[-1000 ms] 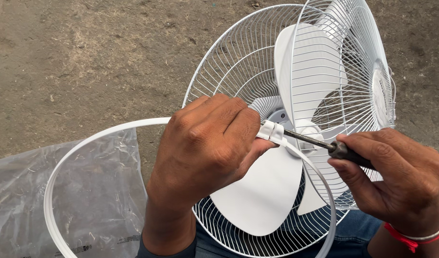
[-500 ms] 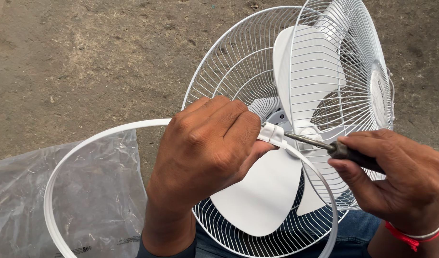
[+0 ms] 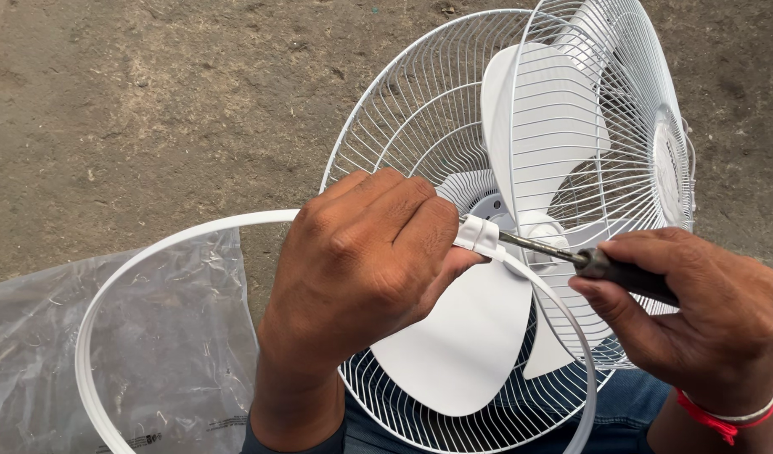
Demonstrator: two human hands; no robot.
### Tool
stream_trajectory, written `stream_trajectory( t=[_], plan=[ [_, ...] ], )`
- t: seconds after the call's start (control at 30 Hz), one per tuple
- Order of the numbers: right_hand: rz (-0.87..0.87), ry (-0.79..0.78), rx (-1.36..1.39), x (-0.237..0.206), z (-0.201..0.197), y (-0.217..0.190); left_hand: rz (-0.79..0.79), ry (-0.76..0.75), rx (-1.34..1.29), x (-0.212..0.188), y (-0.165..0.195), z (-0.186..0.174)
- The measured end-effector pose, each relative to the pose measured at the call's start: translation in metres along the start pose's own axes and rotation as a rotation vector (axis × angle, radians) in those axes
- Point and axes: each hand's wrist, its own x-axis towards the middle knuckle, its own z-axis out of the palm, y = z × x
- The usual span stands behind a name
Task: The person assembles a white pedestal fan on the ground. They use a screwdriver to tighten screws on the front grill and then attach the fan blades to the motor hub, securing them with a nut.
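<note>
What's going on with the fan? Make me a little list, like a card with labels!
Left hand: grips the joint clip of the white plastic rim ring
Right hand: holds a dark-handled screwdriver, tip at the clip
Fan: white wire fan cage, opened, with white plastic blades inside
Beside it: clear plastic bag
Ground: bare brown dirt
Wrist: red thread band

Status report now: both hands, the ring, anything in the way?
Left hand grips ring clasp. Right hand holds screwdriver, tip at clasp. Nothing blocking.
</note>
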Motion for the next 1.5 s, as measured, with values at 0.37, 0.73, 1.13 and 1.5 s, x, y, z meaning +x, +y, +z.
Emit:
stream_trajectory(
  t=[0.37,0.73,1.13,1.5],
  plan=[
    [0.049,0.036,0.119,-0.0017,0.0018,0.0015,0.009,0.008,0.014,0.0009,0.0014,-0.0027],
    [0.096,-0.04,0.061,-0.0052,-0.0017,-0.0003,0.008,0.008,0.045,0.0009,0.0007,0.0015],
    [-0.029,0.033,0.052,-0.0041,-0.0006,0.0019,0.02,0.021,0.03,-0.0006,-0.0001,0.0005],
    [0.096,0.008,0.139,-0.0023,-0.0017,-0.0031,0.017,0.019,0.043,0.0004,0.0011,-0.0008]
  ],
)
